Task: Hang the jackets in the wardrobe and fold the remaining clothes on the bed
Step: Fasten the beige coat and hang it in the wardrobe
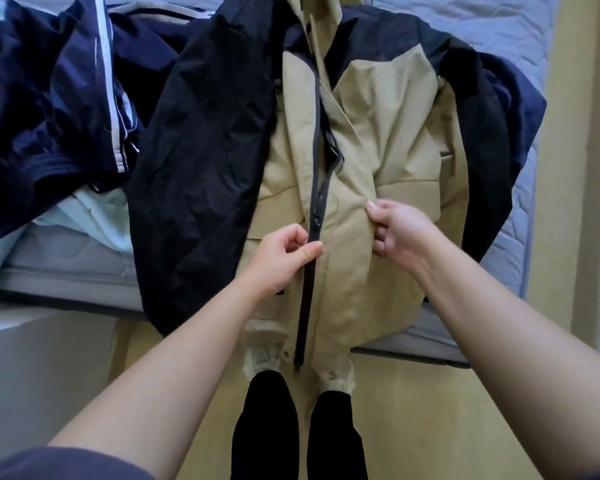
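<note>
Barely started, by the look of it. Tan and black jacket (pixel 378 133) lay front-up across the bed (pixel 499 36), hem hanging off the edge. Left hand (pixel 281 259) pinched the zipper (pixel 315 150) strip between thumb and fingers. Right hand (pixel 400 233) had fingers curled into the tan front panel beside it. Zip looked closed below the hands, open above. Navy jacket (pixel 49 98) and pale blue garment (pixel 90 216) sat heaped left, unfolded. Nothing hung yet; wardrobe out of view.
</note>
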Tool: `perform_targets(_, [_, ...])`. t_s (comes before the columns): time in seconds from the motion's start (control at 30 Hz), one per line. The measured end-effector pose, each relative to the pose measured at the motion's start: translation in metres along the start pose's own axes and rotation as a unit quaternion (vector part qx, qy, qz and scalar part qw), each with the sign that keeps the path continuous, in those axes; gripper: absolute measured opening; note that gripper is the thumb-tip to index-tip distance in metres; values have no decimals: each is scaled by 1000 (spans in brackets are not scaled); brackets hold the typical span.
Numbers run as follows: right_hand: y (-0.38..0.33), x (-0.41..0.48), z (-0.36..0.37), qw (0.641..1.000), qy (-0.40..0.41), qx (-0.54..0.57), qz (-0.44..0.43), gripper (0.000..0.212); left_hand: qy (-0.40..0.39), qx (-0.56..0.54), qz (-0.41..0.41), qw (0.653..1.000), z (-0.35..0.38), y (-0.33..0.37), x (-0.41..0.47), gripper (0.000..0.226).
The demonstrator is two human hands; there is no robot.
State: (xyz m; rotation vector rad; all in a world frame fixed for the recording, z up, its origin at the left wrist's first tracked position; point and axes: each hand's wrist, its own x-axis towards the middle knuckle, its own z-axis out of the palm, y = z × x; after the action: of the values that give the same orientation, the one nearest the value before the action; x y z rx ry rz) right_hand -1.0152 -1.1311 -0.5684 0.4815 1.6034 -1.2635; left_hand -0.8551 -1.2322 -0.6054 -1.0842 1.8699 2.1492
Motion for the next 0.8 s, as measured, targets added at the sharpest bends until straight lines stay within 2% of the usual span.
perform_targets(0.03, [7, -5, -6, 999, 27, -32, 0, 9, -10, 24, 5, 1000, 4, -2, -2, 32])
perform_targets(0.1, [12, -6, -12, 973, 99, -199, -69, 7, -11, 58, 11, 998, 11, -8, -3, 34])
perform_targets(0.17, [7, -3, -10, 888, 135, -388, -207, 25, 9, 72, 12, 997, 14, -14, -3, 36])
perform_targets(0.23, [0, -1, 0, 816, 88, -468, -328, 34, 29, 65, 10, 997, 13, -20, -1, 36])
perform_targets(0.27, [-1, 0, 5, 796, 49, -488, -354, 31, 34, 62, 10, 997, 12, -21, -1, 37])
perform_targets(0.37, [-1, 8, 14, 767, -57, -548, -328, 34, 39, 69, 18, 997, 11, -24, -1, 37])
perform_targets(0.47, [0, 17, 15, 701, -105, -614, -348, 30, 38, 77, 21, 996, 12, -23, 0, 37])
perform_targets(0.57, [-5, 19, 16, 600, -109, -673, -418, 12, 40, 91, 27, 995, 12, -23, 1, 35])
perform_targets(0.67, [-12, 19, 15, 436, -88, -736, -511, 10, 36, 106, 34, 993, 12, -25, 1, 32])
perform_targets(0.73, [-20, 19, 16, 349, -74, -763, -540, 8, 44, 154, 43, 986, 11, -26, 1, 32])
perform_targets(0.77, [-27, 19, 18, 327, -68, -773, -540, 7, 46, 187, 48, 980, 11, -27, 2, 33])
perform_targets(0.8, [-36, 19, 21, 322, -59, -780, -534, 7, 43, 216, 52, 974, 11, -27, 1, 34])
